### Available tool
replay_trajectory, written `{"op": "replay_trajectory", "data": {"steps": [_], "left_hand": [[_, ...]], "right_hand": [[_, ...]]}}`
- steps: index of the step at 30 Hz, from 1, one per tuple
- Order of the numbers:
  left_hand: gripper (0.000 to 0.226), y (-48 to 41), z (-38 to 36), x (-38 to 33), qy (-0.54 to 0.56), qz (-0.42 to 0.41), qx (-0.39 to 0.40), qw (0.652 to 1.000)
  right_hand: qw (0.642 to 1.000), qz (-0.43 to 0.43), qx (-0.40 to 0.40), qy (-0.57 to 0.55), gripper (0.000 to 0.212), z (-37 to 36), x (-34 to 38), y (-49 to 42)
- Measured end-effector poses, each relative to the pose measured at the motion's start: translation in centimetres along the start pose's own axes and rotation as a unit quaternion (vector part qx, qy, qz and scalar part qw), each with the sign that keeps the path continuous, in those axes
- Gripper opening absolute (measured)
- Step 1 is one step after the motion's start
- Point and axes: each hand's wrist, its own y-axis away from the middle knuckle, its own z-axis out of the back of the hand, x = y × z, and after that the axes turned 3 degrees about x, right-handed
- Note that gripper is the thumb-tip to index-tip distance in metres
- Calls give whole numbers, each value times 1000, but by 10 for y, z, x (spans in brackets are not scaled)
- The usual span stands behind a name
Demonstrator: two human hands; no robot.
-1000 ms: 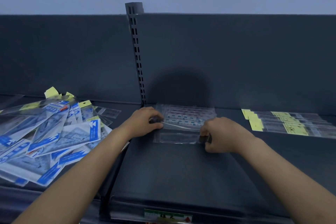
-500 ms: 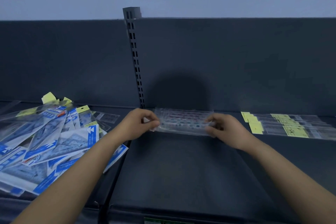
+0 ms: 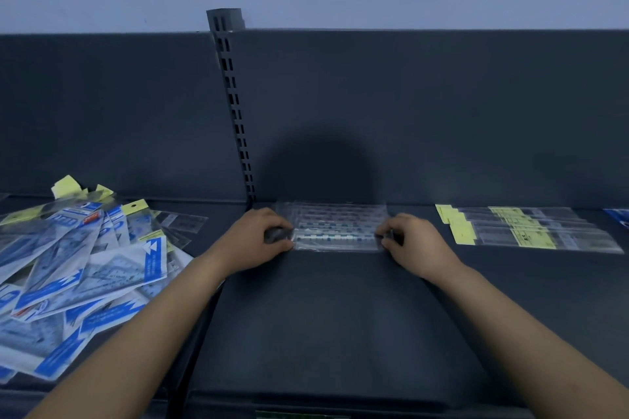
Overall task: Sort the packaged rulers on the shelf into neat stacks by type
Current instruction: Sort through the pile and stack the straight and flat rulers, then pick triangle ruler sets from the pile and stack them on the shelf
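head view: clear stack pushed back toward the rear panel

left hand (image 3: 262, 238) and right hand (image 3: 412, 241) each pinch one end of the clear ruler packs (image 3: 335, 231), fingers curled on the plastic. compared with a second ago, the packs lie farther back on the shelf (image 3: 323, 316), flat between the two grips. judgement: this stack is nearly placed. packs are transparent sleeves with blue and red marks. the blue-card pile (image 3: 85, 269) left of the left grip looks unsorted.

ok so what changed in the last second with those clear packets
The left hand and right hand tipped up the clear ruler packets, squared them and set them flat, still pinching both ends. The blue pile and yellow-tagged stack stayed put.
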Motion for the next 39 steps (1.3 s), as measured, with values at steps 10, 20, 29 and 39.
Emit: {"op": "replay_trajectory", "data": {"steps": [10,20,29,39], "left_hand": [[42,1,12,-7,-127,6,10,992],[67,36,27,-5,-206,3,-26,978],[70,125,47,7,-221,113,-40,968],[72,268,104,78,-236,266,-39,934]], "right_hand": [[992,-10,64,108,19,-1,20,10],[986,-24,14,164,52,-8,69,45],[992,77,30,98,54,-36,140,66],[977,204,67,-10,50,-103,267,71]]}}
